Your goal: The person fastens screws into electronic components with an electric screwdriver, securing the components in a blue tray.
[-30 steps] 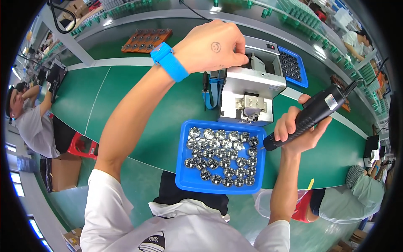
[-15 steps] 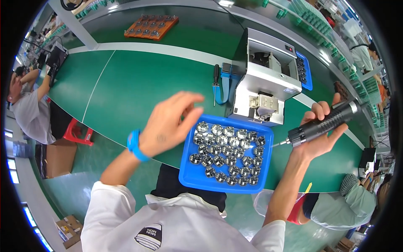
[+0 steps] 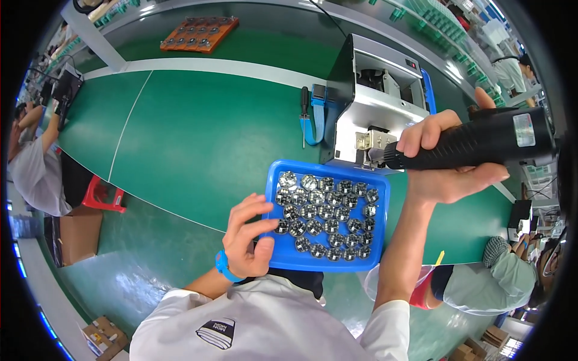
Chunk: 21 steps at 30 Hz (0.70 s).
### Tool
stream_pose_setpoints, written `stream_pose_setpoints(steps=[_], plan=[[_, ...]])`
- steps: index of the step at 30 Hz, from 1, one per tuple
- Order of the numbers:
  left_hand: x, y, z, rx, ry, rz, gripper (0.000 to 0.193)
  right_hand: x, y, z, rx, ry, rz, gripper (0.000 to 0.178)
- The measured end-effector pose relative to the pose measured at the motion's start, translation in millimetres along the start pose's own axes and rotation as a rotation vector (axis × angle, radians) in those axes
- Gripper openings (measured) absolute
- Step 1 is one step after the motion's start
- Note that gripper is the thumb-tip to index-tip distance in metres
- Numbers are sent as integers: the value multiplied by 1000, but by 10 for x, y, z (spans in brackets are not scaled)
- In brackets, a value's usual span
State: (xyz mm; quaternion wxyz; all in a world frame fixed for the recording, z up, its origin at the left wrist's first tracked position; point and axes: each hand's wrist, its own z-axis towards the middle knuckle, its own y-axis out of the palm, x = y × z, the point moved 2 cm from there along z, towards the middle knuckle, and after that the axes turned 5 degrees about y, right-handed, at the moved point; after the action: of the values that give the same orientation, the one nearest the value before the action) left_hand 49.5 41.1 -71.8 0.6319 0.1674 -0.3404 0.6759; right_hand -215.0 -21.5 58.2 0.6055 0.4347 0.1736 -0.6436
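Over the left edge of the blue tray (image 3: 328, 265), the left hand (image 3: 248, 236) is held with thumb and fingers spread apart; nothing is seen to be gripped by it. Whether the nearest of the round metal parts (image 3: 313, 227) is touched by a fingertip cannot be told. These parts are laid out in uneven rows inside the tray, which is placed at the near edge of the green workbench (image 3: 198, 126). A blue wristband (image 3: 224, 266) is worn on the left wrist.

By the right hand (image 3: 448, 183), a black power screwdriver (image 3: 475, 144) is firmly grasped, its body tilted only slightly and its front end pointed leftward. Part of the silver machine (image 3: 376, 102) is covered by that front end in this view; whether the two are in contact cannot be told.

Just beside the machine, on its left, a black-handled screwdriver (image 3: 305, 99) and a blue strap (image 3: 316, 117) are laid. An orange rack (image 3: 198, 35) fitted with small parts is set farther back. At the far left, a red stool (image 3: 103, 195) is seen near a seated co-worker (image 3: 42, 171).
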Motion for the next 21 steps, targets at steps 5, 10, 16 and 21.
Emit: stream_pose_setpoints(steps=[5, 10, 16, 21], plan=[[0, 4, -29, -8, 100, -27, 19, 19, 7, -68, -24, -62, 162, 119], [0, -1, -33, -14, 100, -15, 19, -82, -2, -101, -44, -30, 246, 118], [4, 41, -116, -82, 293, 15, 22, -32, -58, -135, -34, -99, 188, 124], [-12, 39, -132, -103, 287, 47, 19, 32, -24, -128, -99, 84, 173, 122]])
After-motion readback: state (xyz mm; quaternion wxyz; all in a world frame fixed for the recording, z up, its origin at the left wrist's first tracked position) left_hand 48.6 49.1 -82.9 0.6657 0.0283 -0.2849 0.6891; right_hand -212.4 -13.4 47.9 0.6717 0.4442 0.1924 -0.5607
